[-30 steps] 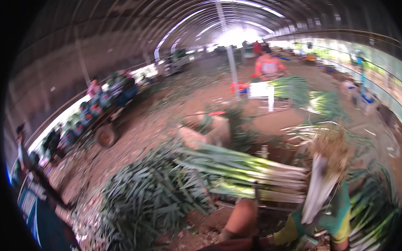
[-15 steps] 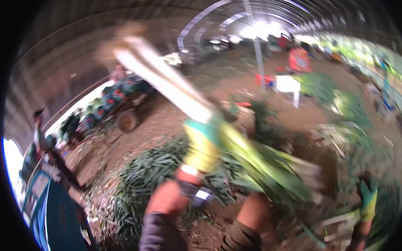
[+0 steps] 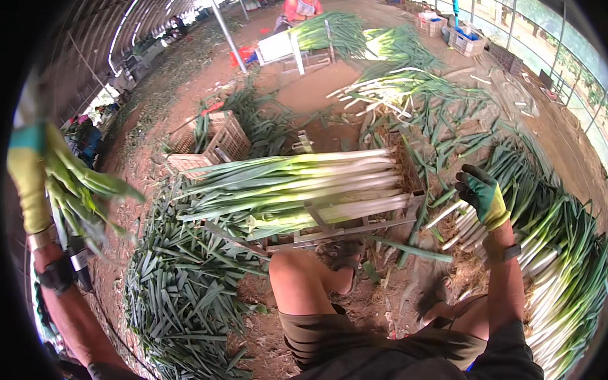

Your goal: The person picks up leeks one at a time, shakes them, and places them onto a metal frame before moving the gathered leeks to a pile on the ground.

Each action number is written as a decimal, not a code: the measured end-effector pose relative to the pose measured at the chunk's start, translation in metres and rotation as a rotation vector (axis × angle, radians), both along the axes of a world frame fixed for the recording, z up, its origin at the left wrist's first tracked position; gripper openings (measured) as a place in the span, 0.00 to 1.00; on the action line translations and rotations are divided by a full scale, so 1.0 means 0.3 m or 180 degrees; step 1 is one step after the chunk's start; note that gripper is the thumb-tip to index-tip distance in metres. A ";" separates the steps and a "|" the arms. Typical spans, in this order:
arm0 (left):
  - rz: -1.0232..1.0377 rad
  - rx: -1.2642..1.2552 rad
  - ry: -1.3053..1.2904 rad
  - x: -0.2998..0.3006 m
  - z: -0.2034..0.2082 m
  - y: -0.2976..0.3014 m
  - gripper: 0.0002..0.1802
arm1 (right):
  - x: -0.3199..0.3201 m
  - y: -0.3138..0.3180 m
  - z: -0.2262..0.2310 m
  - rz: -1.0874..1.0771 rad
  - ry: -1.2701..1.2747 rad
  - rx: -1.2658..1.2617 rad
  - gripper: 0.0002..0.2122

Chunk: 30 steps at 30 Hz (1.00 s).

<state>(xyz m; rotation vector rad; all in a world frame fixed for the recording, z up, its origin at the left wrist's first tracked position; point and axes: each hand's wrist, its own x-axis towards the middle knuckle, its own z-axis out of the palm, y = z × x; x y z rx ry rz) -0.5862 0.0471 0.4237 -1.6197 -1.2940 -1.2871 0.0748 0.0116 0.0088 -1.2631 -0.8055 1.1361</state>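
Note:
At the far left edge, my left hand (image 3: pixel 30 163), in a yellow and teal glove, is wrapped round a bunch of leeks (image 3: pixel 86 181). Their green leaves hang beside the wrist; the blurred upper ends rise toward the dark rim. My right hand (image 3: pixel 483 196), gloved alike with dark fingertips, is raised on the right with bent fingers apart and nothing visible in them. It is nearest the white ends of a big leek pile (image 3: pixel 554 248). Between my hands, a row of trimmed-looking leeks (image 3: pixel 297 183) lies crosswise on a low metal rack (image 3: pixel 379 222), white ends to the right.
Cut green leaves (image 3: pixel 180 288) are heaped at the lower left. A plastic crate (image 3: pixel 228 136) stands behind the rack's left end. More leeks (image 3: pixel 394 90) lie farther back. Another person (image 3: pixel 302 6) is at a far bench with leeks; crates (image 3: pixel 469 43) line the right wall.
My left hand has swung with the leeks from the middle to the far left. My view has turned right and down, bringing the rack and my right hand into fuller sight.

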 end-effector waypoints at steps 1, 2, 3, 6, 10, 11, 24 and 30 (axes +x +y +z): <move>0.0094 -0.0209 0.0235 0.052 -0.069 0.053 0.19 | -0.032 0.008 -0.003 0.0097 -0.0118 0.0010 0.23; 0.0142 -0.0470 0.0478 0.102 -0.155 0.113 0.21 | -0.035 0.004 -0.004 0.0206 -0.0220 0.0002 0.23; 0.0010 -0.0269 0.0921 0.176 -0.331 0.257 0.21 | -0.032 -0.015 0.002 0.0205 -0.0373 -0.0079 0.24; -0.0086 -0.1609 0.1481 0.341 -0.694 0.446 0.21 | -0.104 -0.024 0.016 0.0324 -0.0609 -0.0314 0.25; -0.0488 -0.2822 0.2289 0.454 -1.208 0.620 0.22 | -0.160 0.009 -0.132 0.0847 -0.0842 -0.0351 0.24; -0.0535 -0.3019 0.2316 0.470 -1.317 0.647 0.20 | -0.202 0.015 -0.107 0.1002 -0.1019 -0.0464 0.24; -0.2132 -0.3550 0.2442 0.848 -1.816 0.776 0.14 | -0.365 0.059 -0.321 0.1306 -0.1493 -0.0543 0.24; -0.2386 -0.3661 0.2652 0.889 -1.915 0.789 0.18 | -0.518 0.288 -0.369 0.0543 -0.3351 0.0437 0.21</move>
